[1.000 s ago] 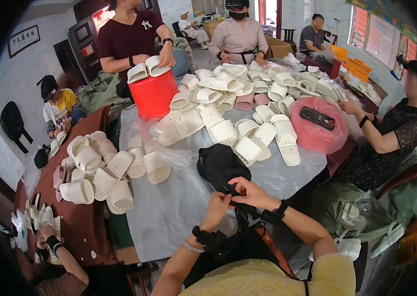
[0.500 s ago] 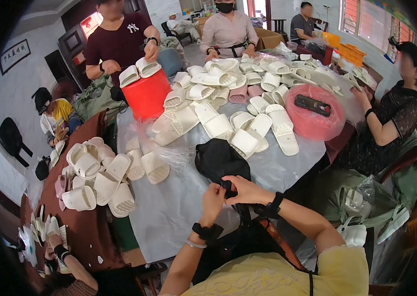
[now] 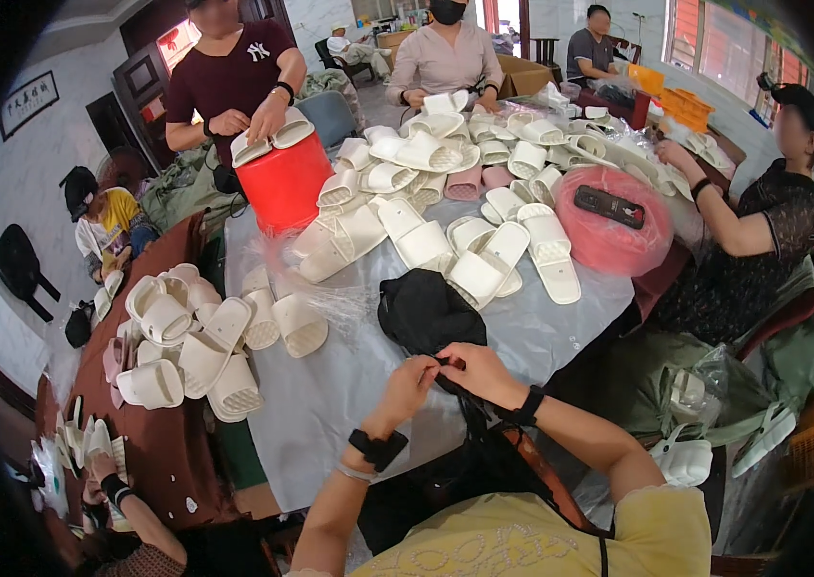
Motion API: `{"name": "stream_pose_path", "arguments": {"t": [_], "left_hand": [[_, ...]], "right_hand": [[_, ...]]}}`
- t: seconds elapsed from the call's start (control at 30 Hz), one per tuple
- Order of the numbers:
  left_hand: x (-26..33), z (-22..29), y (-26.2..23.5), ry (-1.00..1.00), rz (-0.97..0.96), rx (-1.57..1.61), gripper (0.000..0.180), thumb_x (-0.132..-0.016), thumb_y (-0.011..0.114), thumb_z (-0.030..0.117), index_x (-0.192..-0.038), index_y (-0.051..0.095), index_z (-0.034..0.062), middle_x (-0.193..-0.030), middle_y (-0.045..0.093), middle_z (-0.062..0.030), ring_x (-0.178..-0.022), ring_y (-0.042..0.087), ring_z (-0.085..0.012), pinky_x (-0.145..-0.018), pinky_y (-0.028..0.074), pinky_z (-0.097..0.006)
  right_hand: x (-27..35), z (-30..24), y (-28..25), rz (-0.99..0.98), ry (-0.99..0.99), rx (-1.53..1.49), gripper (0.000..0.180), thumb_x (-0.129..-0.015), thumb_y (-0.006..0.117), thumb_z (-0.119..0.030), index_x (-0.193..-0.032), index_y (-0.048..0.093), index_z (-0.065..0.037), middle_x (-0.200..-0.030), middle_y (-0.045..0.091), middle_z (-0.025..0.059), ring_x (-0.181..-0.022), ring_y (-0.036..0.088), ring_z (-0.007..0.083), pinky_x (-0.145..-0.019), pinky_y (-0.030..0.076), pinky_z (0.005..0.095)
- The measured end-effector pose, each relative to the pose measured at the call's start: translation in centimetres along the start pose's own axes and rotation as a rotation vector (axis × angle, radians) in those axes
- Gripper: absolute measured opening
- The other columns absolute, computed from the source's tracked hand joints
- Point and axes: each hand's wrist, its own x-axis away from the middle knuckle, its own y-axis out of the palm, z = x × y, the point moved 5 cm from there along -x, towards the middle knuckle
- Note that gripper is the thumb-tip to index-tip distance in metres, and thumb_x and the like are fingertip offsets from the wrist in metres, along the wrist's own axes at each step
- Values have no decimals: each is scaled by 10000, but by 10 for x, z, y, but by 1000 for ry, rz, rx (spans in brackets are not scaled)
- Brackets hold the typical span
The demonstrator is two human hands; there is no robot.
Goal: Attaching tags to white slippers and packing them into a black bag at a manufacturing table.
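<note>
A rounded black fabric item point(image 3: 429, 308), like a cap or pouch, lies on the grey plastic sheet at the table's near edge. My left hand point(image 3: 412, 385) is closed in a pinch at its near end. Close beside it, my right hand point(image 3: 480, 371) pinches a narrow black part of the same item, the fingertips of both hands nearly touching. Black fabric hangs down below my right hand toward my lap. The exact piece between my fingers is partly hidden. White slide sandals point(image 3: 484, 271) lie just beyond the black item.
A big pile of white slippers point(image 3: 417, 149) covers the far table, beside a red bucket point(image 3: 282, 183) and a pink plastic roll point(image 3: 609, 240) bearing a black phone point(image 3: 609, 206). More slippers point(image 3: 219, 346) lie left, on brown cloth point(image 3: 157, 452). Several co-workers sit or stand around.
My left hand and forearm have shifted slightly left; both hands stay at the black item. Across the table, a co-worker's hand has moved onto the slippers on the bucket.
</note>
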Motion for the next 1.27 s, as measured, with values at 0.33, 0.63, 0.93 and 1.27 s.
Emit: {"name": "stream_pose_path", "arguments": {"t": [0.33,0.63,0.93,1.27], "left_hand": [[-37,32,-24,425,17,-578,144,-670,662,146,-783,573,145,-882,580,22,-954,525,-166,-763,385,-335],[-51,31,-28,433,-41,-639,134,-678,652,95,-766,575,159,-872,599,61,-980,526,-168,-802,356,-382],[4,56,-57,-39,219,-498,321,-763,638,129,-1075,566,114,-1051,590,-80,-982,540,-271,-806,392,-397],[140,-6,-64,-349,337,-425,278,-768,658,187,-1027,592,110,-1056,594,-85,-1003,540,-275,-856,398,-405]], "right_hand": [[-6,-26,-20,126,-195,171,118,-797,596,-169,-839,587,-60,-781,588,104,-681,593,296,-575,465,379],[9,-57,-17,-310,-640,824,62,-718,575,-145,-691,600,-94,-741,576,43,-720,596,209,-561,458,333],[-54,-59,-37,-201,-235,510,462,-797,567,-494,-791,565,-32,-761,610,116,-694,601,322,-608,479,403],[-125,7,38,-455,64,862,415,-684,642,-486,-937,682,-159,-848,678,89,-794,646,317,-653,499,426]]}}
